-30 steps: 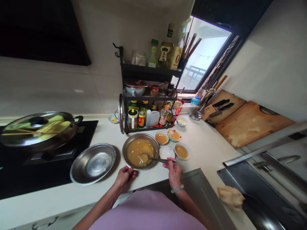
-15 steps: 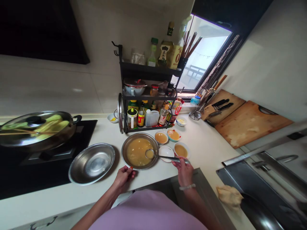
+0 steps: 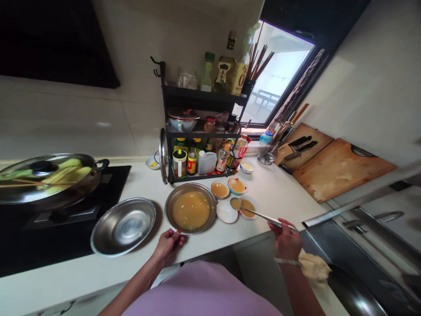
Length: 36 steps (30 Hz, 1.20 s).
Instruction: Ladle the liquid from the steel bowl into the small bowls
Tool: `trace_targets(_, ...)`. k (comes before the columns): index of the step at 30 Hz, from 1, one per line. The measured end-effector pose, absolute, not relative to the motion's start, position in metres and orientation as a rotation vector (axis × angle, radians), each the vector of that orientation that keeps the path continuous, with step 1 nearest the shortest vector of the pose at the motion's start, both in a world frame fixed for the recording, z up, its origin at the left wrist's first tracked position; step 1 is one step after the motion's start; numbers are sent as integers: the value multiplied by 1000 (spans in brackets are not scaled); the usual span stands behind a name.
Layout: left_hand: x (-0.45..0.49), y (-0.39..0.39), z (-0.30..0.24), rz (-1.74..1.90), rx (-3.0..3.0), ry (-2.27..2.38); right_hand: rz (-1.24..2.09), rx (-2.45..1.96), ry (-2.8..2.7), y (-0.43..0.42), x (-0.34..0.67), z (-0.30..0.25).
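My left hand (image 3: 170,242) pinches the near rim of a metal basin (image 3: 169,224) that holds a brownish broth with pale bits. In my right hand (image 3: 287,241) is the handle of a metal ladle (image 3: 236,203); its bowl carries broth and hangs over the gap between a white bowl (image 3: 226,212) and a bowl of broth (image 3: 249,206). The white bowl has no broth in it. Behind these stand two more small bowls of broth, one white (image 3: 220,189) and one bluish (image 3: 237,185).
An empty metal basin (image 3: 123,226) stands left, beside a lidded pan (image 3: 46,177) on the black stove. A black rack (image 3: 204,135) of bottles and jars rises behind. To the right are cutting boards (image 3: 342,169), knives (image 3: 301,142), a sink (image 3: 324,243) and a beige cloth (image 3: 315,267).
My right hand has moved right, carrying the ladle out of the basin to above the small bowls. My left hand has stayed at the basin's rim.
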<state>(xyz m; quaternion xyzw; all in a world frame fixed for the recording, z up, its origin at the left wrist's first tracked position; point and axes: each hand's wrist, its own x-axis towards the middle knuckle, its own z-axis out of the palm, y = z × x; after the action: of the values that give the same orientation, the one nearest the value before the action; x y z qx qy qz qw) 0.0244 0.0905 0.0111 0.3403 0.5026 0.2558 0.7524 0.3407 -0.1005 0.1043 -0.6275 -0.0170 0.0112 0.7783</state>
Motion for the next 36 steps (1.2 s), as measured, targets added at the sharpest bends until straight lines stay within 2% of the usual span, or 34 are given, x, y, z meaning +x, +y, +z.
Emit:
trace_targets(7, 25, 91, 13, 544, 713, 1123, -218, -1697, -347, -123, 336, 105)
trace_targets(13, 24, 91, 11, 543, 728, 1109, -132, -1701, -707, -126, 309, 111)
trace_targets(19, 24, 91, 11, 550, 739, 1111, -105, -1687, -677, -106, 278, 107)
trace_targets(29, 26, 91, 10, 557, 752, 1111, 271, -1532, -985, -40, 219, 55)
trace_targets(36, 26, 90, 6, 584, 740, 1094, 486, -1485, -612, -20, 211, 39)
